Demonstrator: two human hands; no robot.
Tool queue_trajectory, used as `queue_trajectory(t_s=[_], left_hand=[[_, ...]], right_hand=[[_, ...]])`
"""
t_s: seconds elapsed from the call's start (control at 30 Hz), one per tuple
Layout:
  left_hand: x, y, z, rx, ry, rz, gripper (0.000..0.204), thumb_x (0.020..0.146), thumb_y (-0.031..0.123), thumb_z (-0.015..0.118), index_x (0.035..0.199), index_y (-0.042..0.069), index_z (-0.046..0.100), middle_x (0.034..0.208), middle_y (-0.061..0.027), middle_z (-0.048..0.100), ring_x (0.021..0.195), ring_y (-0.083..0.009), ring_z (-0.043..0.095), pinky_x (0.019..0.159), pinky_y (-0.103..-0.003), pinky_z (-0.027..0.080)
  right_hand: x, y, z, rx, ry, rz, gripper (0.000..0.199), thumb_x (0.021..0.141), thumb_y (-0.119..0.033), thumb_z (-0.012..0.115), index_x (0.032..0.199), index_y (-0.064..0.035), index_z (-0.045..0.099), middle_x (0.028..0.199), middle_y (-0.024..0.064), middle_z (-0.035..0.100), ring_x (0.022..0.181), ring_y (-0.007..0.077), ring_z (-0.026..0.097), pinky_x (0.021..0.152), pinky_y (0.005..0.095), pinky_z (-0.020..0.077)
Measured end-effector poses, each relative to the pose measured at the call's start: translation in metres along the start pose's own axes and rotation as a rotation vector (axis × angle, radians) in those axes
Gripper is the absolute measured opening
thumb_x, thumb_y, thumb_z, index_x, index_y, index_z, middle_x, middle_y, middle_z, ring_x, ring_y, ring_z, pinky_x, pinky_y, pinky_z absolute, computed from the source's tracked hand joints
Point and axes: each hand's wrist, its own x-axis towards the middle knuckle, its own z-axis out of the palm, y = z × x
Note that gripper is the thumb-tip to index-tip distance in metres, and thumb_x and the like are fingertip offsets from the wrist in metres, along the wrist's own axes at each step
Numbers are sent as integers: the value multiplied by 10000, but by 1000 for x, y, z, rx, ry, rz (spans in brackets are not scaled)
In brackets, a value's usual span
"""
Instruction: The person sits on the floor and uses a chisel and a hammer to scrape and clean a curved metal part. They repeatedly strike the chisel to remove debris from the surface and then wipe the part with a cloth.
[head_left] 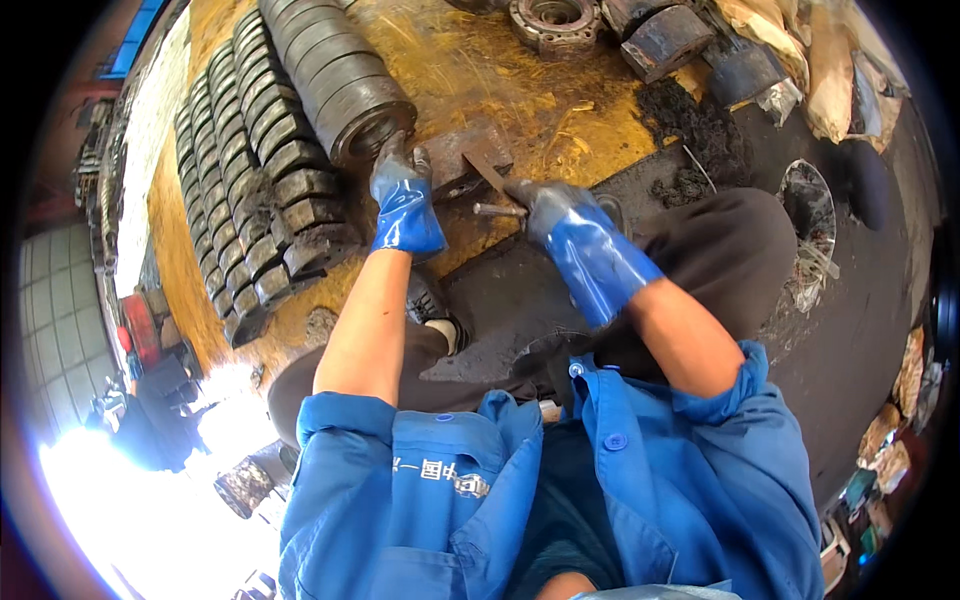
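Far left, floor level: rows of dark, grimy metal blocks (250, 190) laid out in lines on a yellow-brown, oil-stained floor (500, 90); no bin or tray holds them, they lie loose. Just right of the rows, a stack of ribbed steel rings (335, 75) lying on its side like a cylinder, open end facing the person. Left hand (405, 200), in a blue rubber glove blackened at the fingers, presses down on a flat rusty metal piece (465, 160) just below the open end of the ring stack; fingers curled over its near edge, clamped on it. Right hand (570, 225), same blue glove, is closed around a short steel tool (498, 210) whose tip points left to the metal piece, between the two hands; whether tip and piece touch I cannot tell. Both bare forearms run back to rolled blue jacket sleeves; dark trousers over bent knees below. Upper centre: a round flanged metal part (553, 22). Right of it, dark curved blocks (665, 38). Far right: crumpled clear plastic wrapping (808, 210) on black ground, contents unclear.
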Motion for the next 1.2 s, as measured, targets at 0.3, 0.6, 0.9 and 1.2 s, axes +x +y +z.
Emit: queue_trajectory(t_s=[0.3,0.6,0.9,1.2], left_hand=[[-9,12,37,-137,238,61,387,959,195,630,1292,-1,661,1262,-251,684,1173,-430,645,1050,-478,494],[-8,-5,36,-195,277,56,367,987,186,604,1287,-15,670,1241,-246,698,1150,-410,666,1024,-459,512],[-18,-106,38,-292,259,6,376,1029,276,556,1259,9,687,1167,-238,727,1055,-391,708,944,-437,551],[-28,-102,19,-281,353,-218,359,1008,256,576,1247,16,695,1140,-248,730,1048,-398,707,951,-430,550]], right_hand=[[54,105,97,1448,186,390,321,1036,-131,512,1185,121,644,890,148,636,754,256,623,740,461,576],[40,117,114,1143,51,-91,395,977,-38,651,1320,139,567,1116,206,680,933,237,709,782,309,599],[48,48,39,1471,36,375,297,1004,-94,614,1251,67,644,875,103,680,648,143,611,567,247,483],[29,-10,-8,897,-101,489,392,1036,-311,638,1295,-18,671,826,83,780,469,98,536,424,271,439]])
